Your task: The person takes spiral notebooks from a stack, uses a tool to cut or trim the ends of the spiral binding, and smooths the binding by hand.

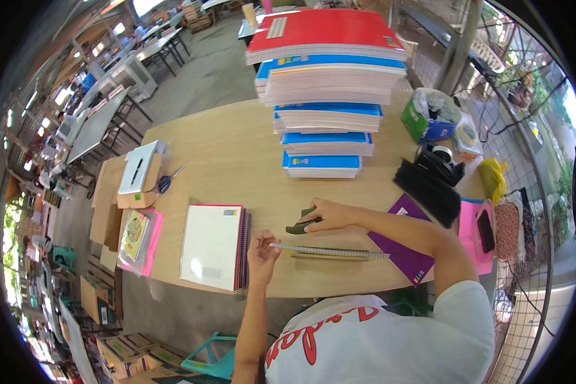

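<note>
My left hand [262, 251] pinches the left end of a long, pale spiral binding coil [329, 251] near the table's front edge. The coil runs to the right toward a purple notebook cover [400, 224]; whether pages hang on it I cannot tell. A hand tool with dark green handles, which looks like pliers [298, 228], is gripped in my right hand [331, 216], just above the coil and apart from it. My right forearm crosses over the purple cover. Left of my left hand lies a stack of spiral notebooks with a white top cover [212, 243].
Tall piles of blue notebooks [326, 161] rise at the far side, topped by red ones [326, 32]. A black brush [427, 192], a tape dispenser [443, 160] and a green box [429, 118] stand right. Scissors [166, 182] and a cardboard box [136, 200] lie left.
</note>
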`<state>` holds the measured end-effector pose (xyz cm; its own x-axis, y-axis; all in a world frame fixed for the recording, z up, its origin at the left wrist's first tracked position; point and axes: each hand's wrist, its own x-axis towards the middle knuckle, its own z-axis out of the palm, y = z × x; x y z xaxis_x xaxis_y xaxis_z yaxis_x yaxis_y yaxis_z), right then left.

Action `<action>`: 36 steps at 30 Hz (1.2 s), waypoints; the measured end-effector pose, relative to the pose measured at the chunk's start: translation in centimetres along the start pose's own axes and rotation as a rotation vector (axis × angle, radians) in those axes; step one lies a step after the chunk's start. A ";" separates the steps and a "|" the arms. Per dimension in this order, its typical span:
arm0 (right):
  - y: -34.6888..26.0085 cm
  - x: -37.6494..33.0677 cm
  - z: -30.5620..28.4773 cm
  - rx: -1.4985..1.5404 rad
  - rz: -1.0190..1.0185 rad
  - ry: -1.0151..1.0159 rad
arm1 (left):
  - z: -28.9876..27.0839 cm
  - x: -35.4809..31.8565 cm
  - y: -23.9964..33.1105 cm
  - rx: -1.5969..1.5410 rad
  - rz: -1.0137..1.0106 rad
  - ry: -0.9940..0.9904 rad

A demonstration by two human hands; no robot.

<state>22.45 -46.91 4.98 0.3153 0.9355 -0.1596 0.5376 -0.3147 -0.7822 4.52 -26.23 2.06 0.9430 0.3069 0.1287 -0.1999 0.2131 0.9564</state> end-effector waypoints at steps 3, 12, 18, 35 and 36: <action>4.7 -2.7 3.0 -0.205 0.159 0.031 | -0.7 -0.5 -1.8 -0.045 0.027 -0.071; 9.3 -24.2 9.4 -0.789 0.886 1.105 | 0.0 -0.1 -1.6 -0.054 0.054 -0.023; 13.4 -26.5 11.2 -0.721 0.816 0.996 | 0.5 0.4 -1.6 -0.057 0.000 0.041; -15.7 -1.2 -4.6 -1.136 -0.615 0.336 | 0.3 -0.3 -1.3 -0.261 -0.057 0.009; -16.1 -0.7 -4.7 -1.199 -0.698 0.264 | 0.2 -0.3 -1.4 -0.254 -0.056 0.006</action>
<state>17.24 -43.22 20.50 -0.2250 0.9383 0.2626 0.9289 0.1252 0.3486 4.58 -26.77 0.74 0.9529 0.2938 0.0750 -0.2087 0.4562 0.8651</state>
